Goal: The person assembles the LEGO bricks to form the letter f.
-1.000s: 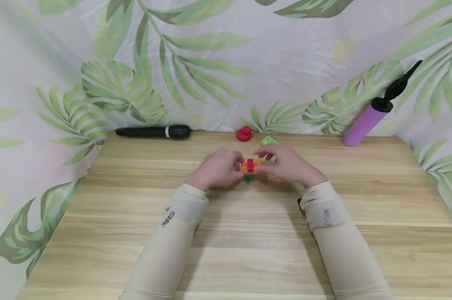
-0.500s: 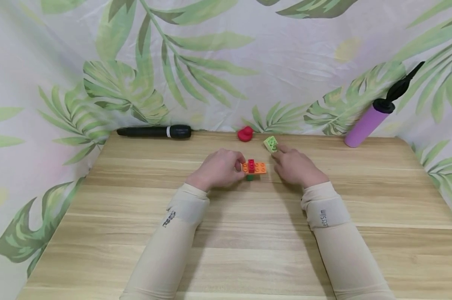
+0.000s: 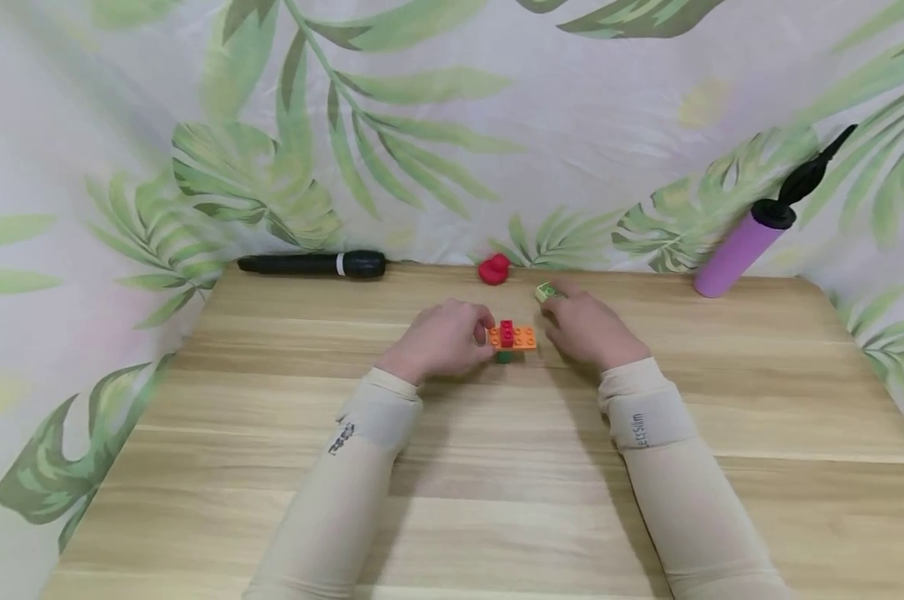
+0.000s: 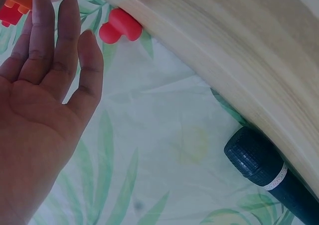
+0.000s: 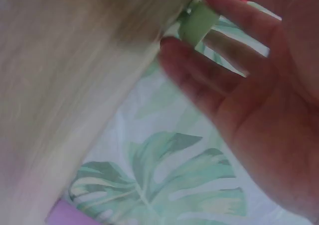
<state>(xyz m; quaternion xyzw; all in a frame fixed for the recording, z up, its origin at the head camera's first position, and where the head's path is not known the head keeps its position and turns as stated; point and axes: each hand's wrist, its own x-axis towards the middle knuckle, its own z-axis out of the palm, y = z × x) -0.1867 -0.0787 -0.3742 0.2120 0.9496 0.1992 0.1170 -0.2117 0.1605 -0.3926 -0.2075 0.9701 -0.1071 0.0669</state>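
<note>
At the middle of the table [image 3: 466, 467], my left hand [image 3: 446, 337] holds the left end of an orange toy brick [image 3: 525, 337]. A narrow red brick [image 3: 506, 333] sits across its studs, and a green piece [image 3: 503, 357] shows beneath it. In the left wrist view, orange and red bricks [image 4: 16, 6] appear by the fingertips at the top left corner. Farther back, my right hand [image 3: 592, 329] has its fingers around a light green brick [image 3: 546, 292], partly covering it. The right wrist view shows that brick [image 5: 198, 25] between the fingers, somewhat blurred.
A red rubber-duck-like toy [image 3: 494, 269] stands at the table's back edge. To its left lies a black microphone-shaped object [image 3: 312, 264]. A purple hand pump [image 3: 738, 254] with a black end leans against the leaf-patterned cloth [image 3: 437, 125] at the back right.
My right hand has left the orange brick and moved back to the light green brick, which has turned and is now largely under the fingers. The left hand keeps its hold.
</note>
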